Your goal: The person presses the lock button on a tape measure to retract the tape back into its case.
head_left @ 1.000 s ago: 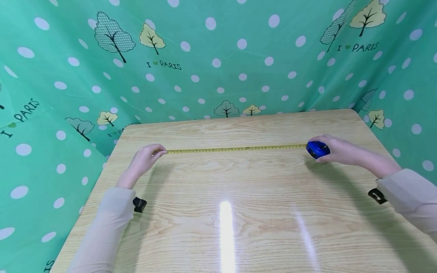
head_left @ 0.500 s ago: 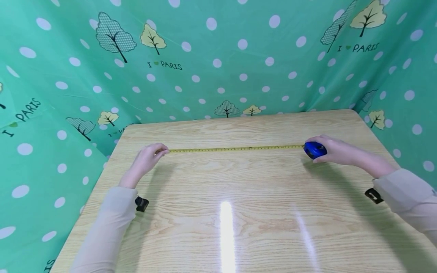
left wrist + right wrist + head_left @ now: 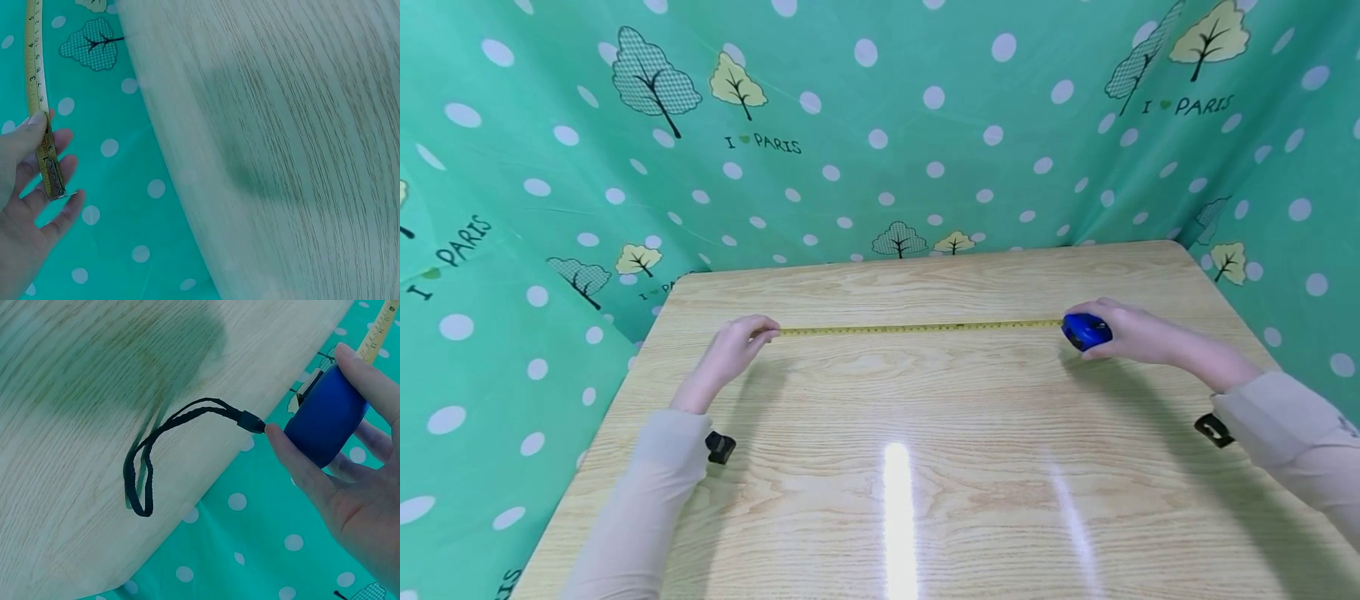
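A blue tape measure (image 3: 1086, 332) is gripped in my right hand (image 3: 1126, 332) at the right of the table. Its yellow blade (image 3: 917, 328) stretches nearly straight across to my left hand (image 3: 739, 346), which pinches it near the end. In the left wrist view the thumb presses the blade (image 3: 45, 140) against the fingers, and the metal end hook (image 3: 62, 196) shows below. The right wrist view has the blue case (image 3: 331, 415) between thumb and fingers, with a black wrist strap (image 3: 147, 444) dangling from it over the table.
The light wood table (image 3: 985, 467) carries shadows of both arms and a bright glare strip. Behind it and at both sides hangs a green polka-dot cloth (image 3: 880, 150) with printed trees. A black device (image 3: 721, 447) sits at the left wrist, another black device (image 3: 1213, 430) at the right.
Both hands have drawn slightly toward each other: the left moved right, the right moved left with the case. The stretch of blade between them is shorter.
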A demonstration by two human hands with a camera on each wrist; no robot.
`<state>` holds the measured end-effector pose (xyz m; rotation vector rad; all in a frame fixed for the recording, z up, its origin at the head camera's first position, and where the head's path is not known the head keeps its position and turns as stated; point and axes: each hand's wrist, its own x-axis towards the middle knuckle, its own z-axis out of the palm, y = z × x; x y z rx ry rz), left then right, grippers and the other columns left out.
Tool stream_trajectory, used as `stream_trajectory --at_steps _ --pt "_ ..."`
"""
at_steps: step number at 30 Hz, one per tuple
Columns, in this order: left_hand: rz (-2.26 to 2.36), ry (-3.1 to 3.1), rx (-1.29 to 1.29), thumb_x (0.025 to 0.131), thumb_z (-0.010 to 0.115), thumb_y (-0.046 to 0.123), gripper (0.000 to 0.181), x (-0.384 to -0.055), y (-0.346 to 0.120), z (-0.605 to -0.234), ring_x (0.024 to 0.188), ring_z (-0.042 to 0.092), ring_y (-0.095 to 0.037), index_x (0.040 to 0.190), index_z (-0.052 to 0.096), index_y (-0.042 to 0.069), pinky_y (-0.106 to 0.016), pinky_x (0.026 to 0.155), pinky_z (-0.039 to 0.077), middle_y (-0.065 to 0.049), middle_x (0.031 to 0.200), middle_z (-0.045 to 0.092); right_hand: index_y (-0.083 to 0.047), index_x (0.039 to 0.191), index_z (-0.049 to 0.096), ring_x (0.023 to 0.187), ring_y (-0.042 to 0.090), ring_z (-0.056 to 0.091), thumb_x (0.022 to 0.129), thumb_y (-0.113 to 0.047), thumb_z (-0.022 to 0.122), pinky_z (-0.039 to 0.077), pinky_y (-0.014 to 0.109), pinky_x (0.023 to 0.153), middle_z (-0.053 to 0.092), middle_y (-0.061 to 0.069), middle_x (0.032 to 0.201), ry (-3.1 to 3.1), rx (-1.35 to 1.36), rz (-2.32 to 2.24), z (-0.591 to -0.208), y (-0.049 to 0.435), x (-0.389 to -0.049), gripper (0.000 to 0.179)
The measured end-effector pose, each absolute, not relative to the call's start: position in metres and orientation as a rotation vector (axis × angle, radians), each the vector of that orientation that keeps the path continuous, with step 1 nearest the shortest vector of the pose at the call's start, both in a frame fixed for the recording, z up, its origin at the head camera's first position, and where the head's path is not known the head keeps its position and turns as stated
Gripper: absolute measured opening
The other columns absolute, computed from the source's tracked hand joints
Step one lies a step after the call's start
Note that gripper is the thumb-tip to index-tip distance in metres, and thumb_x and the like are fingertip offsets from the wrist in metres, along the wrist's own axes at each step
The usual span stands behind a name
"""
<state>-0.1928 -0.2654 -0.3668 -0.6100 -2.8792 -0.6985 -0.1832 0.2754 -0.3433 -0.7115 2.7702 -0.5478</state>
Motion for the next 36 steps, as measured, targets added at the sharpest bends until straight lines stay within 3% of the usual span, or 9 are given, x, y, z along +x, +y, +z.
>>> stream_trajectory --at_steps 36 --pt "-0.746 -2.863 -0.685 0.087 0.054 0.006 0.016 -0.196 -0.248 -0.37 0.083 0.06 -0.025 0.098 0.063 -0.002 -0.037 0.074 0.05 -0.014 0.093 0.064 0.002 0.128 0.038 0.096 0.042 0.051 0.077 -0.021 0.07 0.049 0.046 0.07 0.043 0.028 0.112 2.747 -0.673 -0.576 -0.344 0.266 -0.185 0.064"
